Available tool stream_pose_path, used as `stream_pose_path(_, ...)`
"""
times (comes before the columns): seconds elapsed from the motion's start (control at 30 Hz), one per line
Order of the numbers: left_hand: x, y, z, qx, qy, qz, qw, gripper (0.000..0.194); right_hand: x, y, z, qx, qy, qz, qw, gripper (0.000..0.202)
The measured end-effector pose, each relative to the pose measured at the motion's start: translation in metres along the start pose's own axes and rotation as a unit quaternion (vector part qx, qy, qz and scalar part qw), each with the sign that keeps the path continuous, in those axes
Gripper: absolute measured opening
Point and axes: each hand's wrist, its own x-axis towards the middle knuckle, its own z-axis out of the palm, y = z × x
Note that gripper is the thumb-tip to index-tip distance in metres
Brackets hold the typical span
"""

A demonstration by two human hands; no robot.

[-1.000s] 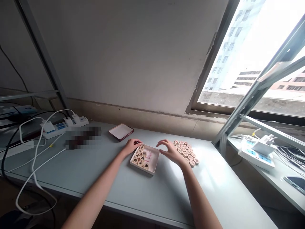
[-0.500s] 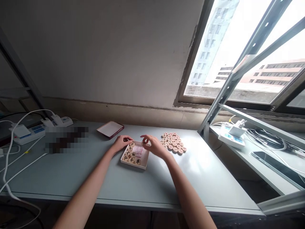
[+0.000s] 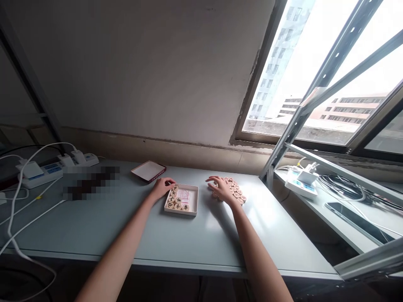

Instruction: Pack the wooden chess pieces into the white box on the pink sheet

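My left hand pinches the upper left corner of a shallow white box. Inside it, round wooden Chinese chess pieces with dark characters line the left and front sides. A pink-printed sheet shows on the bare part of the box floor. To the right, my right hand hovers over or touches the near left part of a cluster of pieces with reddish characters, its fingers apart. The hand hides some of that cluster, and no piece shows in its grasp.
A dark red box lid lies inside up behind my left hand. Power strips and white cables sit at the left. Beyond the right metal post are another power strip, coiled black cables and a flat dark device.
My right hand has moved right, from above the box with a piece in its fingers to the loose cluster. The box has turned slightly, with my left hand still at its corner.
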Motion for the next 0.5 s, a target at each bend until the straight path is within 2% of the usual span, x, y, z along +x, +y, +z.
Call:
stream_pose_path(0.07,0.0,-0.001,0.001,-0.006,-0.004,0.005,1.0,0.025,0.003,-0.019,0.002,0.041,-0.01,-0.048,0.998,0.026)
stream_pose_path(0.1,0.0,-0.001,0.001,-0.012,-0.007,0.007,1.0,0.025,0.004,-0.031,0.004,0.049,-0.035,-0.088,0.994,0.026)
stream_pose_path(0.2,0.0,0.0,0.002,-0.03,-0.007,0.012,0.999,0.024,0.006,-0.069,0.014,0.029,-0.179,-0.189,0.965,0.028)
stream_pose_path(0.27,0.0,0.002,0.001,-0.035,-0.006,0.008,0.999,0.024,0.006,-0.087,0.02,0.006,-0.247,-0.201,0.948,0.027)
stream_pose_path(0.33,-0.001,0.003,0.001,-0.033,-0.008,0.007,0.999,0.024,0.005,-0.095,0.023,0.004,-0.261,-0.187,0.947,0.024)
stream_pose_path(0.5,0.0,0.002,0.002,-0.031,-0.007,0.002,1.0,0.025,0.004,-0.087,0.034,0.062,-0.216,-0.201,0.954,0.021)
